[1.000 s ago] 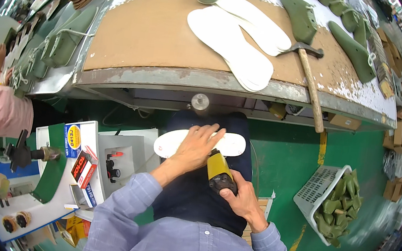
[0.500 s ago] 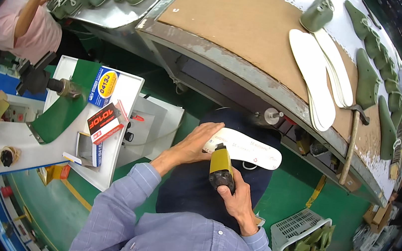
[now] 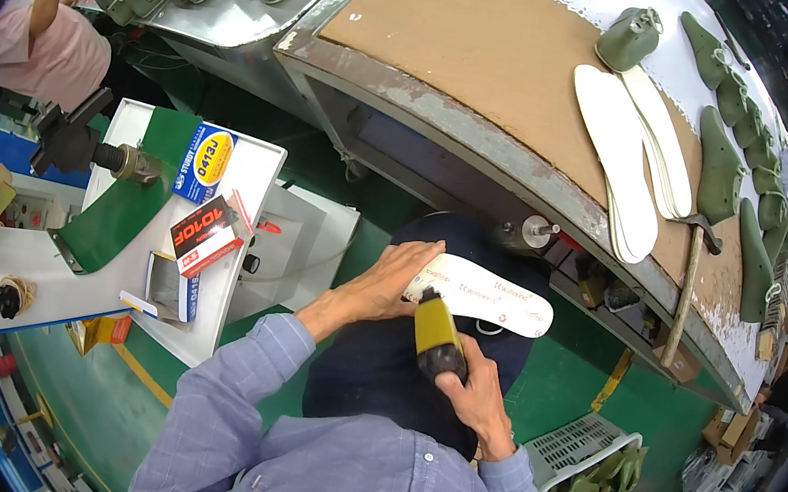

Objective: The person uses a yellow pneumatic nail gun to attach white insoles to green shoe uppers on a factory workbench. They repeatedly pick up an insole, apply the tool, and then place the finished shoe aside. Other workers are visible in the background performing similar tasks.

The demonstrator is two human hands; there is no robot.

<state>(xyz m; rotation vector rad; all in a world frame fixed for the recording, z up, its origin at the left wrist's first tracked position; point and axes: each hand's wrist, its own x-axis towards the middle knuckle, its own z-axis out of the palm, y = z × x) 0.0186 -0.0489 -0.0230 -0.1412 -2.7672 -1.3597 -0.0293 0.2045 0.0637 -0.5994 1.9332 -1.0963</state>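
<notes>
A white insole with small printed marks lies across my lap. My left hand holds its left end, the fingers along the upper edge and the rest of the grip hidden. A white cord loop peeks out below the insole; what it belongs to is mostly covered. In my right hand is a yellow and black staple gun, gripped at its rear. Its nose points at the insole near my left hand. Whether the nose touches the insole, I cannot tell.
Ahead stands a worktable with white insoles, green shoe lasts and a hammer. At left, a white stand carries small boxes. A crate of lasts sits lower right. Another person works far left.
The staple gun has tilted, its rear swinging slightly right with my right hand. My left hand still holds the insole. The whole view has shifted a little.
</notes>
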